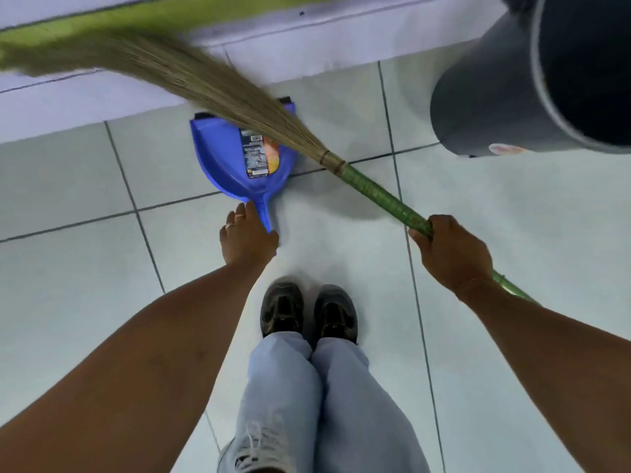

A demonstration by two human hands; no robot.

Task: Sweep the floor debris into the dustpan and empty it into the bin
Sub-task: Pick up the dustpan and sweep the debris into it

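Observation:
A blue dustpan (225,155) lies flat on the pale tiled floor, its mouth facing the wall and a printed label stuck inside. My left hand (246,238) grips its handle from behind. My right hand (450,254) is closed around the green handle of a grass broom (211,85), whose long straw bristles sweep across the pan's right side and blur toward the upper left. A dark grey bin (495,97) stands at the upper right, its mouth open. I cannot make out any debris on the floor.
A white tiled skirting with a green wall above (102,18) runs along the top. My two black shoes (307,312) and light jeans are directly below the dustpan. Pale tiled floor (512,216) stretches between my right hand and the bin.

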